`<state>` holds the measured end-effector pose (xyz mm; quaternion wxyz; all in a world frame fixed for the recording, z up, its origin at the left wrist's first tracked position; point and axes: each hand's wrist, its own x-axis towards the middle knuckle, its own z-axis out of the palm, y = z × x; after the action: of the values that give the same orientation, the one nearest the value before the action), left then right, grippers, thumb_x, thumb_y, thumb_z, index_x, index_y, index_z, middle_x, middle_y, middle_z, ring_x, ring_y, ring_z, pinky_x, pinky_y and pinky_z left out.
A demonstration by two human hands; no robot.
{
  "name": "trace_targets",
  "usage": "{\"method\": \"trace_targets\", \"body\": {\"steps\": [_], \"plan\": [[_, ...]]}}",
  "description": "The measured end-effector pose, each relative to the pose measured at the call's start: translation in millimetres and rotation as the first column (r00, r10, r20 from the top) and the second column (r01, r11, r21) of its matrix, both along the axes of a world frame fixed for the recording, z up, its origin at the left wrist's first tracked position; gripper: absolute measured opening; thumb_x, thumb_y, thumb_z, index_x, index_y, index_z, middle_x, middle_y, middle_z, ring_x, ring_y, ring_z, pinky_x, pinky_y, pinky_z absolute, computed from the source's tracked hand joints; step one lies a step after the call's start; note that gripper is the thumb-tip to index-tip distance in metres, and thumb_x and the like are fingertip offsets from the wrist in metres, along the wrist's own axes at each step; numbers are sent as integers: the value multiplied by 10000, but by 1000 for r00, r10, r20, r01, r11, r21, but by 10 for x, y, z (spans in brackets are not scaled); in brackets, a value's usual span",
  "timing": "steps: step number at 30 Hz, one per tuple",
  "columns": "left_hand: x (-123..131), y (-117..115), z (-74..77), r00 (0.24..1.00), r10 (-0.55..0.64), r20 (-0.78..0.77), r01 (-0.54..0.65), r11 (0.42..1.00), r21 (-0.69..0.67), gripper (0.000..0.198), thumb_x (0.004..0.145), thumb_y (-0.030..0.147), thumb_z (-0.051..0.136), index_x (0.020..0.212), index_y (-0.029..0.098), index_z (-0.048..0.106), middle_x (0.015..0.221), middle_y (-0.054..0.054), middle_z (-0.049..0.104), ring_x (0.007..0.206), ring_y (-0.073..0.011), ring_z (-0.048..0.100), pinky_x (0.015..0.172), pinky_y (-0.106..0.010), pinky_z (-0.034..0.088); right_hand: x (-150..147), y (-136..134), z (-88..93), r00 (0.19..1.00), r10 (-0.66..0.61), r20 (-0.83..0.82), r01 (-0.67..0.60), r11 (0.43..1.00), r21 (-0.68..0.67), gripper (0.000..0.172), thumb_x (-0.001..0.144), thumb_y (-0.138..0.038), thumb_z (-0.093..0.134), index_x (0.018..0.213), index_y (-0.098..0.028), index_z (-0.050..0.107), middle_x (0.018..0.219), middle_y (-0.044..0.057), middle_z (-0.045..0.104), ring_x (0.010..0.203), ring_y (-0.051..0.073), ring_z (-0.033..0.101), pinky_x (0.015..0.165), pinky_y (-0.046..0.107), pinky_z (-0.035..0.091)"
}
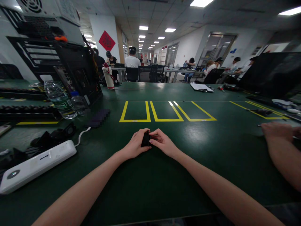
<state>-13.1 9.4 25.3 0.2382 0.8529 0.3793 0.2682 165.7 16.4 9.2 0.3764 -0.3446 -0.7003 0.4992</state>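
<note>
A small black object [146, 140] is between my two hands, low over the green table [150, 182] in the middle of the view. My left hand [135, 145] is wrapped round its left side, thumb below and fingers above. From the right, my right hand [162, 142] pinches at the object's right edge with thumb and fingers. What exactly the object is cannot be made out. Beyond my hands, yellow tape outlines [168, 120] mark the table top.
At left lie a white power strip [39, 166], dark cables, a dark phone-like item [97, 118], a water bottle [58, 97] and a black metal frame [77, 69]. A white cup [108, 78] and clipboard [201, 87] stand farther back. Another person's hand [278, 131] rests at right.
</note>
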Motion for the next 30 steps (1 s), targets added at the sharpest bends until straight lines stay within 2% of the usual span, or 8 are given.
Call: {"method": "trace_targets", "body": {"steps": [4, 10, 18, 22, 25, 30], "plan": [[0, -10, 30, 1000, -8, 0, 8, 1000, 4, 554, 726, 240, 562, 1195, 246, 268, 1183, -63, 408, 1109, -242, 403, 944, -448, 311, 5, 13, 7, 1000, 21, 5, -21, 1000, -8, 296, 752, -246, 529, 1030, -217, 430, 1067, 39, 475, 1011, 170, 494, 865, 381, 426], [-3, 12, -51, 1000, -19, -9, 20, 998, 62, 560, 722, 220, 564, 1197, 231, 267, 1178, -74, 400, 1098, -231, 404, 955, -438, 301, 28, 0, -46, 998, 59, 16, -59, 998, 12, 336, 713, -202, 574, 1007, -234, 415, 1036, 24, 466, 977, 165, 510, 848, 390, 438], [11, 13, -159, 1000, -1, 14, -1, 992, 124, 572, 703, 227, 578, 1188, 215, 274, 1160, -76, 407, 1081, -230, 417, 953, -437, 294, -23, -29, -53, 1000, 20, -3, -20, 999, 45, 208, 758, -276, 514, 941, -220, 433, 965, 18, 473, 907, 155, 524, 757, 336, 477], [23, 14, -195, 1000, 14, 25, -17, 986, 163, 591, 684, 224, 592, 1184, 204, 275, 1140, -78, 416, 1072, -235, 417, 947, -429, 301, -40, -44, -48, 1000, 23, -20, -21, 995, 94, 247, 756, -234, 516, 985, -222, 426, 994, 19, 460, 944, 148, 504, 814, 331, 449], [24, 0, -187, 1000, 14, 14, -16, 986, 164, 586, 689, 218, 586, 1185, 204, 274, 1145, -78, 409, 1080, -232, 408, 953, -427, 294, -25, -36, -54, 998, 53, -19, -52, 997, 61, 253, 760, -232, 510, 996, -216, 419, 1000, 26, 468, 944, 157, 513, 818, 360, 447], [10, -46, -89, 1000, -8, -10, 9, 992, 123, 557, 718, 220, 557, 1192, 221, 264, 1165, -75, 397, 1097, -228, 395, 958, -432, 290, 22, -9, -72, 995, 95, -12, -94, 995, 37, 313, 715, -191, 566, 985, -221, 410, 1036, 24, 458, 999, 167, 495, 849, 376, 437]]}}
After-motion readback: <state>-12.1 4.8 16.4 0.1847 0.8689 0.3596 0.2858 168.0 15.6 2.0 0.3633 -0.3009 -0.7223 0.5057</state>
